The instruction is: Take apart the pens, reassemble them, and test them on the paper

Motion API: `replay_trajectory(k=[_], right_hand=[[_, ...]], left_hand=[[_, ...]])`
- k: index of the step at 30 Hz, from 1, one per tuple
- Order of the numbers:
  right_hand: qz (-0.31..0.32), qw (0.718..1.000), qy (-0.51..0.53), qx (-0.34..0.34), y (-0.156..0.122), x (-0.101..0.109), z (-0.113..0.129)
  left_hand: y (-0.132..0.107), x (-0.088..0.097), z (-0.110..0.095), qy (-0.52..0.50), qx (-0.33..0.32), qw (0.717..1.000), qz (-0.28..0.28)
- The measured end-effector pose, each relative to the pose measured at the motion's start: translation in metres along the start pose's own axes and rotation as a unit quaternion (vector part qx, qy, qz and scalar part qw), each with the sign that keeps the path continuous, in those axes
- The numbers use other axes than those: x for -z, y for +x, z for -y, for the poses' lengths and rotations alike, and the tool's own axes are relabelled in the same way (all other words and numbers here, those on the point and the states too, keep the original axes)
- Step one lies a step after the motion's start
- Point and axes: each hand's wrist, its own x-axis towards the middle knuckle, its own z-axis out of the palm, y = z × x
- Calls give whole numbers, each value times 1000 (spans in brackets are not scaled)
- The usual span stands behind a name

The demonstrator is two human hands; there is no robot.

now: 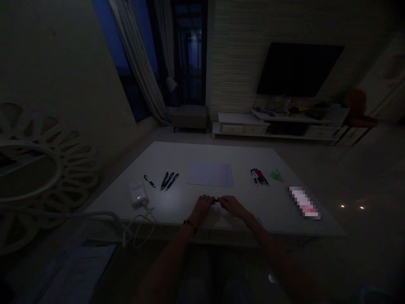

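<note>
Small dark object (215, 201) pinched between our left hand (201, 210) and right hand (232, 206) fingertips; pens (169, 181), paper sheet (210, 175) lying apart on desk (202, 153)

A home living room, dim and nearly unlit. Along the far wall, a flat-screen television (300, 69) mounted above a low white media cabinet (240, 128) with drawers and assorted household odds and ends on its upper shelf, all against ribbed, textured wallpaper (237, 50). Just beside, a glass balcony door (190, 50) framed by long curtains (136, 55), with a small upholstered footstool (189, 117) below. On the left, a round mirror in a white petal-shaped frame (76, 158). Underfoot, glossy floor tiles (363, 190). In the middle, a low white table (215, 154).
</note>
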Motion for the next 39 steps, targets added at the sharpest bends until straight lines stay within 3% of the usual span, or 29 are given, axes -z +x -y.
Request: replay_trajectory(k=[4,9,13,15,18,21,27,30,32,33,35,37,39], right_hand=[[42,997,34,-55,-2,0,-3],[-13,1000,1,19,-4,4,-3],[79,982,139,-98,-1,1,-6],[100,975,149,-132,0,1,-7],[46,997,33,-44,0,5,-6],[6,998,-56,40,0,7,-4],[28,997,65,-28,-3,-1,-6],[-26,995,93,-21,-15,0,-8],[-91,993,76,9,-28,1,-7],[-117,991,63,25,-34,1,-6],[-145,987,40,64,-45,-1,-1],[-155,981,32,109,-51,-5,8],[-173,972,32,155,-52,-6,19]], left_hand=[[0,-6,1,6,-4,1000,-14],[1,-6,2,3,-2,1000,-10],[1,0,1,-8,-15,1000,1],[2,2,0,-9,-16,1000,6],[2,3,-1,-8,-14,1000,9],[2,2,0,-6,-20,1000,2],[-1,3,0,-24,-23,999,-22],[3,11,-3,-109,48,992,-51],[11,21,-8,-233,153,956,-97],[16,27,-12,-311,208,920,-121],[27,38,-26,-478,283,818,-152],[36,46,-46,-633,285,707,-136],[40,46,-66,-721,276,627,-106]])
